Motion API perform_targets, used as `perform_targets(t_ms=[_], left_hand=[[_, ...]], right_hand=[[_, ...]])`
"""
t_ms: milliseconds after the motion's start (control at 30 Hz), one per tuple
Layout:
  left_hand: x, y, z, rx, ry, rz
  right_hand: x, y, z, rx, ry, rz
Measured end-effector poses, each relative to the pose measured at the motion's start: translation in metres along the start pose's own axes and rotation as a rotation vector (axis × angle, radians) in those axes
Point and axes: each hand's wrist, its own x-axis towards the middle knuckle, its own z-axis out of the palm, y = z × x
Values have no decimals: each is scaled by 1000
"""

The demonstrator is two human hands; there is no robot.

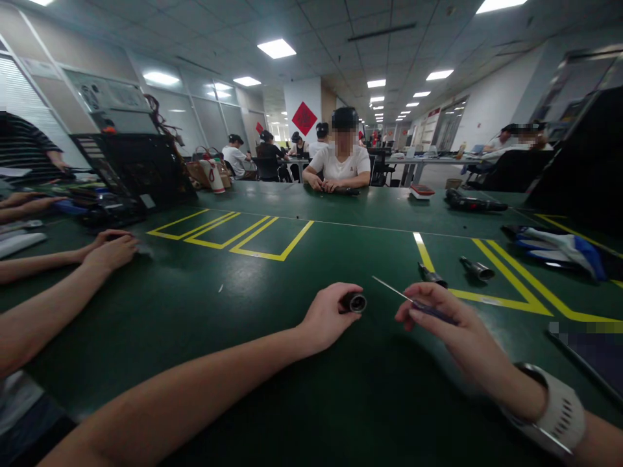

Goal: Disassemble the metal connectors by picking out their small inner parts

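Note:
My left hand (327, 316) rests on the green table (253, 305) and grips a small dark metal cylinder (355, 302), its open end facing right. Just to the right, my right hand (440, 321) holds a thin screwdriver (406, 298) by its dark handle; the slim shaft points up and left toward the cylinder, its tip a short way from it. On my right wrist is a white band (559, 415).
Two more small metal parts (432, 275) (477, 268) lie beyond my right hand by yellow floor-tape lines (506, 285). Blue-white gloves (559, 246) and a dark power tool (472, 202) lie far right. Another person's arms (73, 259) rest at left; a person (341, 165) sits opposite.

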Motion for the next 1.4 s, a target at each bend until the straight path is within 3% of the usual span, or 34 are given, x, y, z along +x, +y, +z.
perform_targets(t_ms=[100,233,500,833,1000,1167,1400], left_hand=[[-2,10,-4,183,-13,46],[-3,19,-9,393,-43,159],[0,14,-4,278,-201,81],[-4,16,0,610,-270,227],[-5,18,1,684,-279,267],[-5,20,-1,679,-303,284],[-4,18,-2,532,-251,228]], right_hand=[[-11,0,8,223,-59,58],[-15,4,10,250,-61,56],[-22,1,16,-198,-42,-89],[-38,-5,30,-661,-202,-438],[-41,-8,35,-760,-222,-424],[-30,-11,30,-466,-220,-181],[-16,6,20,330,-133,268]])
